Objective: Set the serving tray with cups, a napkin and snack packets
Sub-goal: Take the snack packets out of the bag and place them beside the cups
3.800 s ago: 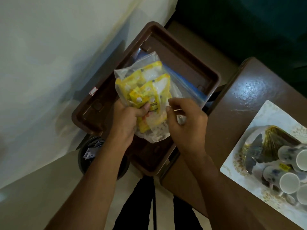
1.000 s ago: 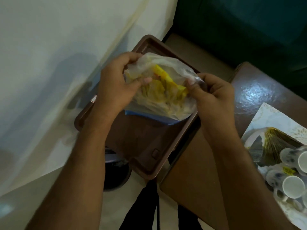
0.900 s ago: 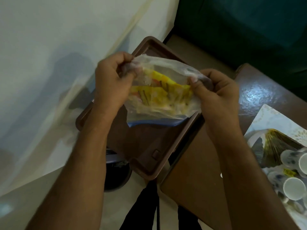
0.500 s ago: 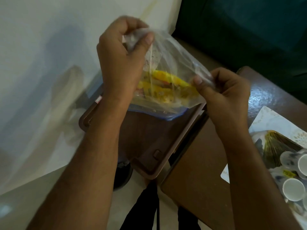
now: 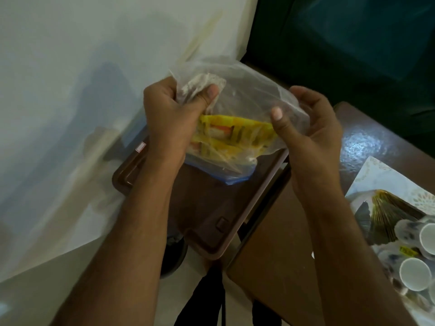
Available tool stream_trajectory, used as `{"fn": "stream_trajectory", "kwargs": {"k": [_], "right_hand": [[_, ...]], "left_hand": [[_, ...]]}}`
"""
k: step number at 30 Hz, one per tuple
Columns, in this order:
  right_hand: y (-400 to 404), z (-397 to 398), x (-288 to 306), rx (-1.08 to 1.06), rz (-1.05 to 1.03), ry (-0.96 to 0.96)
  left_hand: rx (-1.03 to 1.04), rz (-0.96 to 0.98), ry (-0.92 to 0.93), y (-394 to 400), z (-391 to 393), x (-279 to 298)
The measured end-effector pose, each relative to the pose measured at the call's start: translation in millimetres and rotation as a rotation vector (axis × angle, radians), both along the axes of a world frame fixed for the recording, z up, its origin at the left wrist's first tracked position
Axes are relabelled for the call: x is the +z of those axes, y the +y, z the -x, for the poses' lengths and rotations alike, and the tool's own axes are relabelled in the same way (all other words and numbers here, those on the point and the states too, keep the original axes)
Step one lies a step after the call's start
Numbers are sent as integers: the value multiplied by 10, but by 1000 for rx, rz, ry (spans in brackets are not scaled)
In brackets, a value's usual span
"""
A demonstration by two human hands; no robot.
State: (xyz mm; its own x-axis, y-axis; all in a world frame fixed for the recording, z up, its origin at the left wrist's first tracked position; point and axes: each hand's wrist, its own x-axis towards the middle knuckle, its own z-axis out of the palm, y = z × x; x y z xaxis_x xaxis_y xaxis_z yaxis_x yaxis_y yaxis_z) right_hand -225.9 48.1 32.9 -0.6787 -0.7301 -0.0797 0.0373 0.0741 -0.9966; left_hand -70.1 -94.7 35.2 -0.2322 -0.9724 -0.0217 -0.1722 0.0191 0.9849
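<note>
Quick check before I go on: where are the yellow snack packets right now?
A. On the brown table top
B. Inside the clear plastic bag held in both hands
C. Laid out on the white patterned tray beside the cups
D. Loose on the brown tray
B: the yellow snack packets show through the clear plastic bag, which the left hand and right hand grip above the brown tray.
</note>
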Motion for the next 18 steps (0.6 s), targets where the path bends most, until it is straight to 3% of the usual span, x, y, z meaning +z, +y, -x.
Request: {"fn": "stream_trajectory", "kwargs": {"k": [5,10,15,18], "right_hand": [[58,29,-94,66,-108,-155],[27,-4,108,40,-13,-113],[-47,-64,292,50,-43,-112],[-72,-86,344,31,-44,-122]], "left_hand": [[33,4,-38,-43,77,84],[6,68,-31,-113,52,148],[-185,-95,-197,-146,-206,-24],[-76,-81,-193,-66,-178,-71]]}}
